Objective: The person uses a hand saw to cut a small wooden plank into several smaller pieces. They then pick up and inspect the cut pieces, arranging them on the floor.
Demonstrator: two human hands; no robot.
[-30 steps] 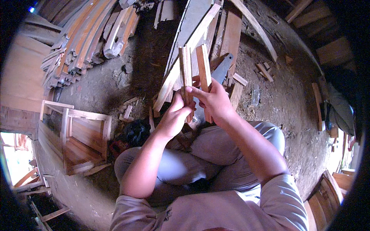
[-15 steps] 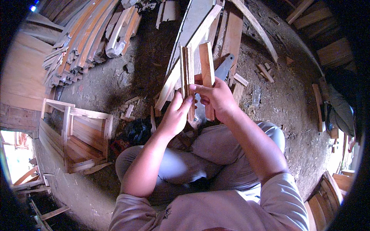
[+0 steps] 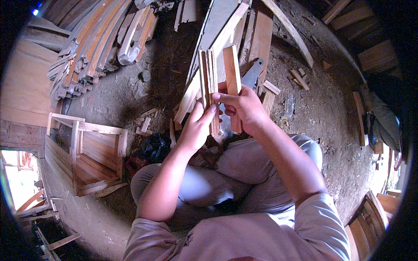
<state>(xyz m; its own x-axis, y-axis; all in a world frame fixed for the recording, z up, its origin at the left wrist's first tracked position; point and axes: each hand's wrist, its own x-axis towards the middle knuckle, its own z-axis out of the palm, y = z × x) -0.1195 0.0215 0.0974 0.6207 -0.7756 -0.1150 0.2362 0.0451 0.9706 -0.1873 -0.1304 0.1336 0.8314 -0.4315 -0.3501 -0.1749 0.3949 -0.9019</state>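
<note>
The left hand point(image 3: 195, 129) grips wooden strips point(image 3: 208, 74) side by side. The right hand point(image 3: 247, 108), thumb against them, holds another wooden piece point(image 3: 232, 65). A grey blade point(image 3: 252, 74) lies beyond.

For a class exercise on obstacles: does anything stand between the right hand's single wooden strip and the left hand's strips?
Yes, lower down: the thumb of the right hand reaches across the gap to the strips in the left hand, and fingers show there. Higher up, nothing visible lies between these and the single strip.

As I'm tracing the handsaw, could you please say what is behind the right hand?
A handsaw blade shows, tip over a plank; the right hand and wooden strip cover the blade's middle.
</note>
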